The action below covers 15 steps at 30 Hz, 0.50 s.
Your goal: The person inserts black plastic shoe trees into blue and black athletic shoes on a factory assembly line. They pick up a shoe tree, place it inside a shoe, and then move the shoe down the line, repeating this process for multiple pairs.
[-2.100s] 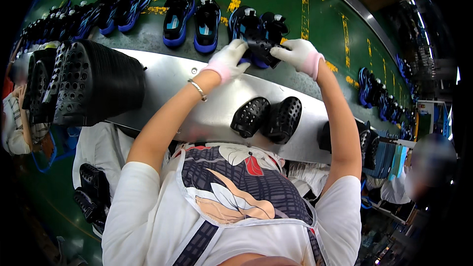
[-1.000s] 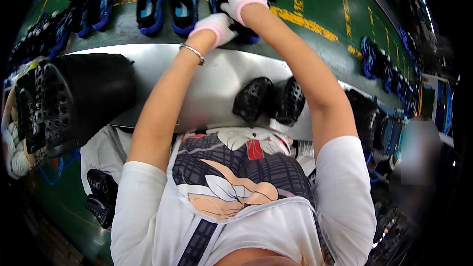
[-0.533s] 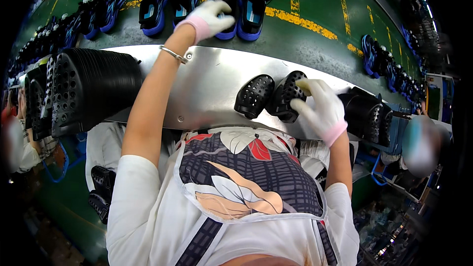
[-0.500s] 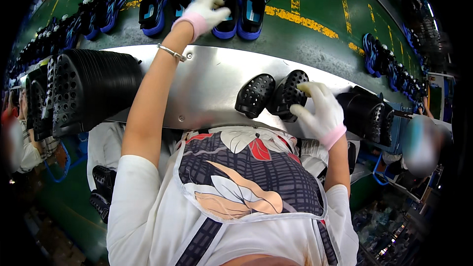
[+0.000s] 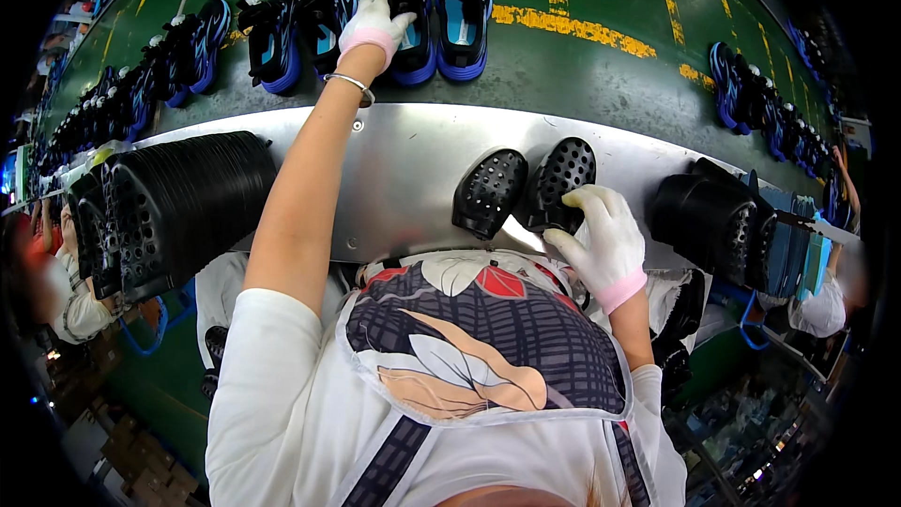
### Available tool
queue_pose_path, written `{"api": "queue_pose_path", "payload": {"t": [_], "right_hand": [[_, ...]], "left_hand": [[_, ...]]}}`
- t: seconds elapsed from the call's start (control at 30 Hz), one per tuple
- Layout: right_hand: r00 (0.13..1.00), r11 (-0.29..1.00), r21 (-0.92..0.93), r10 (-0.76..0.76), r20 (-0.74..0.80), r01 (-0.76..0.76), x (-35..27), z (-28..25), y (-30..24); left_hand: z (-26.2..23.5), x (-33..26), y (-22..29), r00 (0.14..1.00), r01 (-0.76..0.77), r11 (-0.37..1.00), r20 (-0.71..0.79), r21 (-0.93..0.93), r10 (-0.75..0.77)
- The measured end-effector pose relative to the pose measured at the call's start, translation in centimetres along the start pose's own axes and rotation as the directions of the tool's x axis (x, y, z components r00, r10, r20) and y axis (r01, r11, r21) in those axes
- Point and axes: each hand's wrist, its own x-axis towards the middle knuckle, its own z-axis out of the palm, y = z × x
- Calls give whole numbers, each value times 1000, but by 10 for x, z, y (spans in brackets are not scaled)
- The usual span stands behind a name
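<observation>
- The left hand [image 5: 375, 21], in a white glove with a pink cuff, reaches far out over the green belt [image 5: 601, 75]; its fingers curl over the edge of the nearer shoe of a black-and-blue pair [image 5: 441, 9], touching it. Whether it truly pinches the shoe I cannot tell.
- The right hand [image 5: 601, 244], gloved the same way, lies with fingers spread lightly on the right one of two black perforated clog uppers [image 5: 526, 190].
- Those two uppers sit side by side on the shiny metal ledge [image 5: 394, 169], toes pointing away from the person, rounded, matte black and dotted with rows of small round holes.
- One silver bracelet [image 5: 352, 86] circles the left wrist.
- Left of the touched pair on the belt stand about four more blue-and-black shoes [image 5: 272, 33], then a longer row too small to count.
- Another group of blue shoes [image 5: 751, 99] lies far right on the belt.
- One long nested stack of black perforated uppers [image 5: 178, 211] fills the ledge's left end; a shorter stack [image 5: 713, 221] sits at the right.
</observation>
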Motion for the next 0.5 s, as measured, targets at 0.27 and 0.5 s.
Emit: {"api": "queue_pose_path", "payload": {"t": [0.27,0.5], "right_hand": [[999,1000,-5,-7,35,7,-11,-2,0],[999,999,-21,31,-19,-31,-12,-2,0]], "left_hand": [[0,25,-17,982,-168,986,85,22,166],[-11,52,-13,907,45,989,409,138,-98]]}}
